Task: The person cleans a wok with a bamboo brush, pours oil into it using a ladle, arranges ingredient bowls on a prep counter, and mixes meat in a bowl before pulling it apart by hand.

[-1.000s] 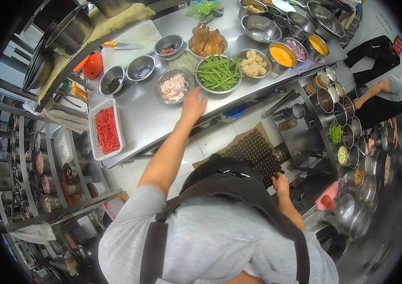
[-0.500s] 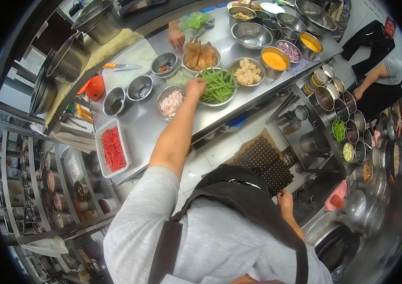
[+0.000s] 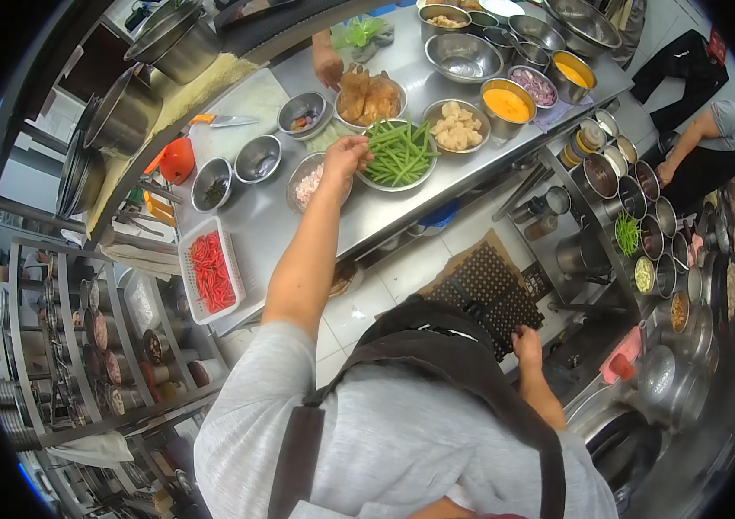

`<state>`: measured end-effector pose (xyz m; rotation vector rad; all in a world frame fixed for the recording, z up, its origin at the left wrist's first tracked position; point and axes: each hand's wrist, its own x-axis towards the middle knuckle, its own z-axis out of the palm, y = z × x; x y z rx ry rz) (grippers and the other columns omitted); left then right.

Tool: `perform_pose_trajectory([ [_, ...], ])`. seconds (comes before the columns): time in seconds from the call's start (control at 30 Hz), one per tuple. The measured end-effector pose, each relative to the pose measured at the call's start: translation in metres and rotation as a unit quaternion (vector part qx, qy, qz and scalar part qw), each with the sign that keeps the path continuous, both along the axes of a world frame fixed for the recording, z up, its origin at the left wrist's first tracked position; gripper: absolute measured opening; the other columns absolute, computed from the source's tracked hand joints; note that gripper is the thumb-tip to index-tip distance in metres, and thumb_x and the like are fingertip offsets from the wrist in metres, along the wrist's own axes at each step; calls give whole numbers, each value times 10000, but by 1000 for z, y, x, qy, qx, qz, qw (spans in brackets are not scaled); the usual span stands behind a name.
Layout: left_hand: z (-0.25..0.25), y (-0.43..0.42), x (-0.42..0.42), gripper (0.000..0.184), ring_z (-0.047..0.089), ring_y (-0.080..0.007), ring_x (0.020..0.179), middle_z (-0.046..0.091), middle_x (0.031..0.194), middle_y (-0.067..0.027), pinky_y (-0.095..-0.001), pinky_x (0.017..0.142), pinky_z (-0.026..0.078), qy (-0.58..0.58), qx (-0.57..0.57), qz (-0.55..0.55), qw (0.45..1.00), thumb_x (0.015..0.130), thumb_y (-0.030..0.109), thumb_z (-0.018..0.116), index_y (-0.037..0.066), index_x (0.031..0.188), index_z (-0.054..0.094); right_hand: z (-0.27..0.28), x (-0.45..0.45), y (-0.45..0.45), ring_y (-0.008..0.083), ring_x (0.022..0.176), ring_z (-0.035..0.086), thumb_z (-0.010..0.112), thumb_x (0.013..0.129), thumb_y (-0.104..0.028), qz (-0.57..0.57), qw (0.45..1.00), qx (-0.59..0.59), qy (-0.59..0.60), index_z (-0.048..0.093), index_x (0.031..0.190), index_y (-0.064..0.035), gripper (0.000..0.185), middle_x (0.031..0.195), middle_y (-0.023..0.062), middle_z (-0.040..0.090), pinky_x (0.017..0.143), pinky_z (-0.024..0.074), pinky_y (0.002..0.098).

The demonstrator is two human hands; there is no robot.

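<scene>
My left hand (image 3: 348,156) is at the left rim of a metal bowl of green beans (image 3: 400,154). Its fingers are curled in a pinch; what is between them, if anything, is too small to make out. Just below the wrist, a bowl of chopped pale pink meat (image 3: 308,184) is partly covered by my forearm. My right hand (image 3: 526,346) hangs low beside my dark apron (image 3: 419,333), fingers loosely closed, with nothing seen in it. Behind the beans stand a bowl of brown cooked poultry (image 3: 369,93) and a bowl of pale chunks (image 3: 457,128).
A basket of red chillies (image 3: 212,272) stands at the counter's left end. A knife (image 3: 222,120) lies on the cutting board (image 3: 251,99). Another person's hand (image 3: 327,67) is across the counter. A co-worker (image 3: 705,143) stands at right beside a rack of pots (image 3: 597,177).
My left hand has drawn back slightly left from the green beans, its fingers now curled at the bowl's rim. My right hand has risen a little. The view has shifted slightly.
</scene>
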<state>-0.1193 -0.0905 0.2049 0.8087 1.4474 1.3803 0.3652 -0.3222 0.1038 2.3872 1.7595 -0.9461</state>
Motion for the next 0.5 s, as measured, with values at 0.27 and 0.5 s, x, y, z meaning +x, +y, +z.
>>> perform_pose_trajectory([
  [0.27, -8, -12, 44, 603, 515, -348, 1119, 562, 1164, -219, -411, 943, 420, 559, -96, -143, 811, 743, 301, 630, 15, 1252, 477, -9, -12, 9, 331, 948, 610, 604, 791, -145, -2, 999, 16, 36, 637, 1034, -28, 272, 975, 178, 649, 825, 475, 384],
  [0.5, -23, -10, 65, 429, 538, -368, 1051, 582, 1099, -207, -463, 896, 424, 646, -75, -114, 751, 783, 240, 559, 37, 1160, 530, -11, 4, -18, 319, 977, 601, 597, 794, -146, -5, 999, -30, -19, 631, 1069, -49, 293, 998, 158, 648, 874, 465, 393],
])
